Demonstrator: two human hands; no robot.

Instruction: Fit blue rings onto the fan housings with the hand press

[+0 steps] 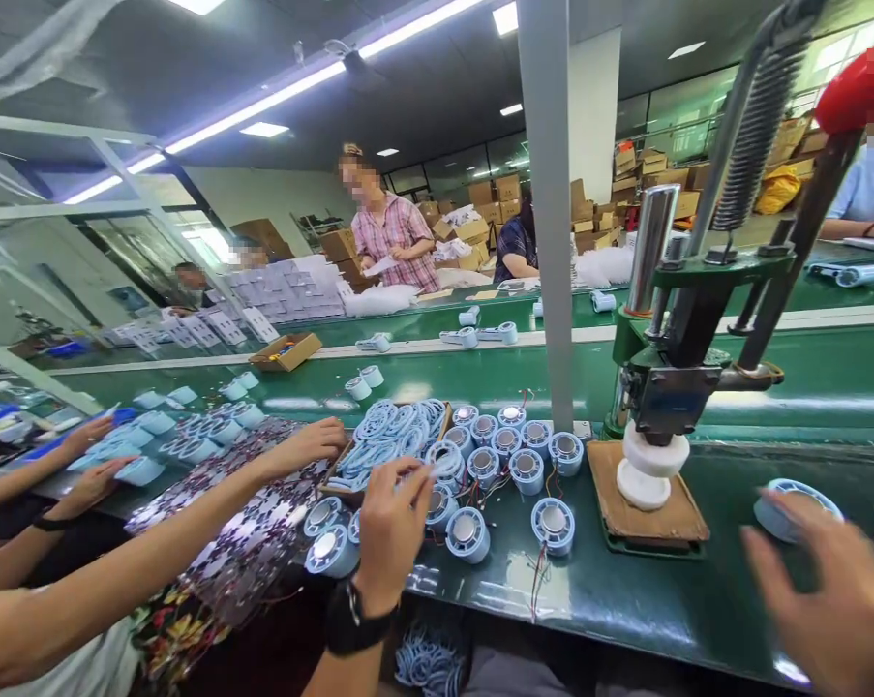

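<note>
My left hand (394,518), with a black band on its wrist, is closed in a pinch on a light blue plastic ring (449,463), above a group of round blue motor housings (467,534) with silver centres and thin wires. Blurred by motion, my right hand (832,605) has its thumb and fingers apart beside another blue round housing (799,508) at the right; whether it touches that part I cannot tell. Between my hands stands a green bench press (673,397) with a white round pressing head above a white round seat (641,486) on a brown board.
A box of blue rings (389,445) stands left of the housings, with a co-worker's hand (313,447) at its edge. Farther left, another person's hands (92,484) are among blue parts. A grey post (549,223) rises behind the housings. Blue handheld pieces (498,334) lie on the green conveyor.
</note>
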